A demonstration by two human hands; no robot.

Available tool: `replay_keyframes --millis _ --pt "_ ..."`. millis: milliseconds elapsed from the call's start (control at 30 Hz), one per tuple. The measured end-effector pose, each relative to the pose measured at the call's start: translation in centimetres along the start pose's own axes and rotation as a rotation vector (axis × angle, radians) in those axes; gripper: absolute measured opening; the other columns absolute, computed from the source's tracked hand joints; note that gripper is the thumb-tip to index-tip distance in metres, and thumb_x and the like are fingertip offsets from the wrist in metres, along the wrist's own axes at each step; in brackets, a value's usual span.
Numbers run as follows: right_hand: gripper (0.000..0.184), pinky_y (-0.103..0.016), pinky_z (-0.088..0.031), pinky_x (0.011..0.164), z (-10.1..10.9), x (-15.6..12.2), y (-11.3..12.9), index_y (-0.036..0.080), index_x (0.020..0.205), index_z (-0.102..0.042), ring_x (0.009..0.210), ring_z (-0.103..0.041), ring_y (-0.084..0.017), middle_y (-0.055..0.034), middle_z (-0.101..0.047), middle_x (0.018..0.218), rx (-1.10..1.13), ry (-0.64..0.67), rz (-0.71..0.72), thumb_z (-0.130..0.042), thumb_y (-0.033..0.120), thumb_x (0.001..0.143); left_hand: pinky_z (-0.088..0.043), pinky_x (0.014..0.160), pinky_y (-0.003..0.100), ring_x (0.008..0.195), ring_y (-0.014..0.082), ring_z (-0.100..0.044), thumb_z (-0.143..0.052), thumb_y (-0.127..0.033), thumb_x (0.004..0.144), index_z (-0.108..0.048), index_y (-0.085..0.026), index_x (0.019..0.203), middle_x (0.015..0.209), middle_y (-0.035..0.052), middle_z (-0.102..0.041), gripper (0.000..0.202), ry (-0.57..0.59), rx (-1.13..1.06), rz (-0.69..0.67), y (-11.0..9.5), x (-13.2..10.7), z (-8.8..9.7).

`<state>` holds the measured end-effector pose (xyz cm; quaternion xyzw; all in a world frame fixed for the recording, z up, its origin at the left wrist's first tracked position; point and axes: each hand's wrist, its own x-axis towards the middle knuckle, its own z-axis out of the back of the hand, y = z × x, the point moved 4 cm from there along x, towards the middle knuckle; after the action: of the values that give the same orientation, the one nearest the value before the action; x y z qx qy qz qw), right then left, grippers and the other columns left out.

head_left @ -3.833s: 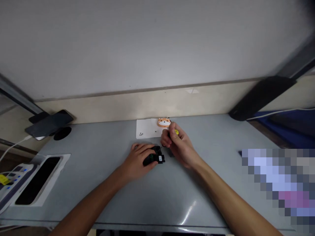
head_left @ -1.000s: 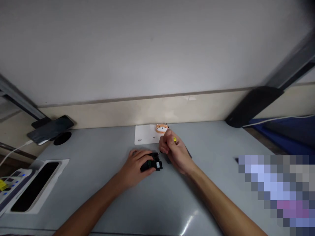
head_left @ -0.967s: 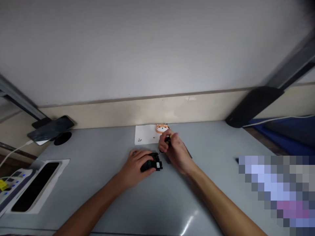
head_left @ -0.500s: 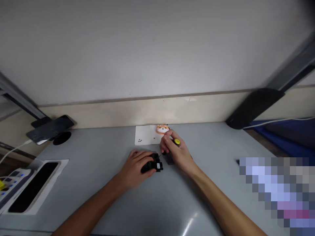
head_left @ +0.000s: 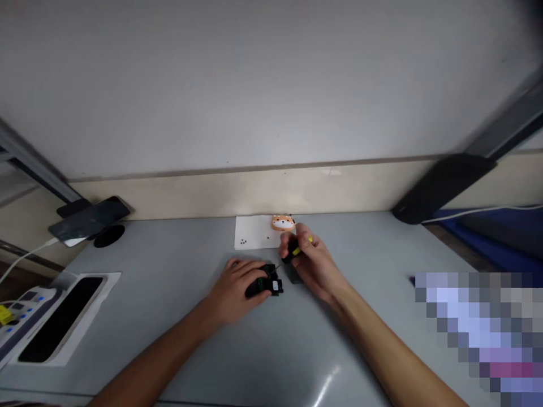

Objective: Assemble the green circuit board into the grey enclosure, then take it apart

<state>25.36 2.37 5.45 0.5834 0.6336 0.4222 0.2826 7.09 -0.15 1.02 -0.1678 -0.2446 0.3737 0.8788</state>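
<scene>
My left hand (head_left: 237,288) is closed around a small black device (head_left: 275,286) with a pale label and a bit of green inside, pressed down on the desk. In my right hand (head_left: 316,260) is a screwdriver (head_left: 292,250) with a black and yellow handle. Its thin shaft slants down and left to the device's upper edge; whether the tip touches a screw is too small to tell. Partly beneath my right hand lies a dark flat piece (head_left: 293,275).
Behind my hands lies a white paper (head_left: 254,226) with several tiny dark bits, likely screws, and an orange animal-face case (head_left: 283,223). A phone (head_left: 63,319) and a power strip (head_left: 25,316) are at the left. A black post base (head_left: 441,186) stands at the back right.
My right hand has shifted its hold on the screwdriver, so more of the black and yellow handle shows. My left hand and the device stay in place; the view has shifted slightly.
</scene>
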Motion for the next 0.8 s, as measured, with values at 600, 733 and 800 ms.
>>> replay_keyframes --millis 600,733,800 --pt "0.031 -0.028 -0.036 0.058 -0.7 -0.3 -0.6 0.027 0.087 -0.045 0.055 -0.041 -0.013 0.0068 -0.045 0.063 -0.126 -0.02 0.132 -0.067 0.047 0.094 -0.039 0.105 0.044 0.122 0.0245 -0.063 -0.073 -0.033 0.091 -0.066 -0.027 0.111 0.137 0.0024 -0.066 0.022 -0.022 0.014 -0.002 0.0 0.1 0.0" --pt "0.035 -0.032 -0.04 0.063 -1.2 -0.2 -0.3 0.026 0.095 -0.055 0.064 -0.044 -0.016 0.0021 -0.048 0.071 -0.164 0.017 0.15 -0.045 0.059 0.101 -0.04 0.106 0.044 0.122 0.0243 -0.062 -0.073 -0.033 0.091 -0.066 -0.027 0.111 0.137 0.0026 -0.066 0.022 -0.033 0.012 -0.002 0.0 0.1 -0.1" --pt "0.04 -0.033 -0.042 0.07 -1.3 -0.2 0.0 0.025 0.098 -0.06 0.072 -0.049 -0.017 -0.0012 -0.053 0.078 -0.214 0.039 0.14 -0.038 0.057 0.104 -0.039 0.107 0.044 0.123 0.0242 -0.062 -0.073 -0.032 0.091 -0.066 -0.027 0.111 0.137 0.0024 -0.066 0.022 -0.031 0.012 -0.004 0.1 0.0 -0.1"
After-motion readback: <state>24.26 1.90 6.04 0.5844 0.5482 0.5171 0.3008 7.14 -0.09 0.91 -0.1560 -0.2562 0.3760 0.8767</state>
